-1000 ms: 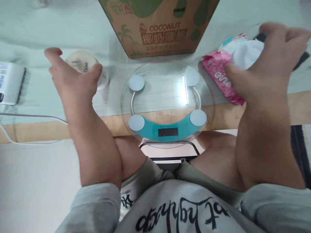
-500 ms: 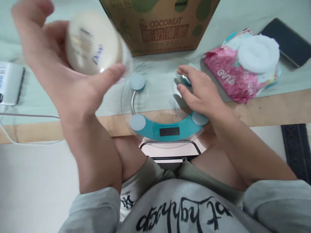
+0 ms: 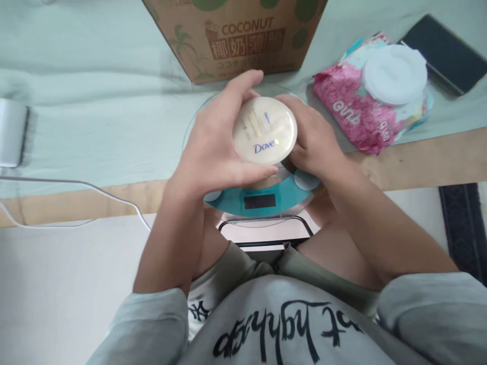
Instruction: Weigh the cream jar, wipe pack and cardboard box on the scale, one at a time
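Note:
A round, cream-coloured Dove jar (image 3: 265,131) is above the glass scale (image 3: 231,202), its lettered face turned up toward me. My left hand (image 3: 213,144) is closed around the jar's left side, thumb along the near edge and fingers at the far edge. On the opposite side, my right hand (image 3: 315,133) has its curled fingers against the jar; the fingertips are partly hidden behind it. Below the hands shows the scale's teal band with a dark, blank display (image 3: 259,201). The hands and jar cover most of the scale's glass.
Behind the scale stands a cardboard coconut box (image 3: 247,48). To the right lie a pink pack of wipes (image 3: 352,109) with a white lid and a dark phone (image 3: 445,53). A white device (image 3: 13,133) and a white cable (image 3: 102,191) are at left.
My left hand has brought the Dove jar from the upper left over to the scale. My right hand, earlier apart above the scale's right side, now meets the jar.

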`<state>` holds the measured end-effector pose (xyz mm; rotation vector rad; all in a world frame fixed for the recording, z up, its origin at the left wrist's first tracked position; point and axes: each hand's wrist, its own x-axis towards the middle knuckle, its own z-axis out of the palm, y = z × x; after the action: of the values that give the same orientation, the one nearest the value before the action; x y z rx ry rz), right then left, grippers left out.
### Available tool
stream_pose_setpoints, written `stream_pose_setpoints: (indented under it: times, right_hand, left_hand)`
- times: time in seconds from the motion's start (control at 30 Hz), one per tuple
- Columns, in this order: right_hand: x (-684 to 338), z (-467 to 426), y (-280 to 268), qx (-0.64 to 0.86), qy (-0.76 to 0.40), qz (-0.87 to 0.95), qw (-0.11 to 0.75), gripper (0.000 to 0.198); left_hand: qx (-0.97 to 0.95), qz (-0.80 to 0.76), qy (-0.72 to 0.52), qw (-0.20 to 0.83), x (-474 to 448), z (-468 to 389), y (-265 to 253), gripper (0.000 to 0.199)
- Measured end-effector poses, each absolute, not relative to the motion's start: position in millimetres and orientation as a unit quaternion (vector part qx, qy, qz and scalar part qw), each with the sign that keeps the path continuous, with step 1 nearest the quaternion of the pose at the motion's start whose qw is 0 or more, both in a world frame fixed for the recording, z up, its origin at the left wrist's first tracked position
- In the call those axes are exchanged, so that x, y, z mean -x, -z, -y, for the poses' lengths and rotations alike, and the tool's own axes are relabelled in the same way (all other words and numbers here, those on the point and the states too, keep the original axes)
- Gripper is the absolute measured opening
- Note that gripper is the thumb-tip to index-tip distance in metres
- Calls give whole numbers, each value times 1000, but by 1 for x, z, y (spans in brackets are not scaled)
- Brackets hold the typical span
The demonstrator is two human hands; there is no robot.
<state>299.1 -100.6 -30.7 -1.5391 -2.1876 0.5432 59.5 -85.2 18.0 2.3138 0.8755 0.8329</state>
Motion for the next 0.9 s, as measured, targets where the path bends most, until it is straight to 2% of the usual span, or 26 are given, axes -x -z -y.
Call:
stream_pose_setpoints:
  times: [0.1, 0.17, 0.2, 0.27, 0.3, 0.37, 0.47, 0.57, 0.67, 0.83, 0.9]
  right_hand:
    - [-297, 101, 28, 559, -186, 785, 191, 64]
    - [-295, 101, 26, 560, -179, 787, 188, 62]
    - [-295, 101, 26, 560, -176, 788, 187, 60]
    - [-293, 101, 25, 561, -169, 789, 186, 58]
    - [-293, 101, 25, 563, -166, 788, 184, 58]
    - [-292, 102, 25, 569, -163, 786, 180, 59]
    - [-291, 103, 23, 575, -162, 783, 172, 56]
    - [-291, 103, 20, 578, -163, 784, 160, 56]
    - [-291, 104, 18, 578, -165, 785, 151, 56]
    - [-291, 104, 21, 572, -164, 787, 163, 57]
    - [-292, 105, 23, 568, -159, 788, 177, 57]
  left_hand:
    - [-876, -298, -262, 275, -50, 77, -15, 107]
    - [-862, -281, -292, 304, -42, 68, -9, 111]
    - [-839, -291, -335, 314, -39, 62, -4, 101]
    - [-770, -347, -427, 322, -32, 50, 11, 67]
    - [-732, -386, -460, 322, -29, 44, 21, 60]
    - [-683, -452, -472, 325, -25, 31, 41, 67]
    - [-699, -489, -401, 334, -20, 18, 66, 78]
    - [-736, -503, -335, 307, -18, 11, 77, 57]
    - [-740, -512, -326, 289, -18, 13, 75, 40]
    - [-735, -422, -429, 313, -27, 45, 27, 65]
    - [-768, -358, -410, 337, -34, 64, 3, 75]
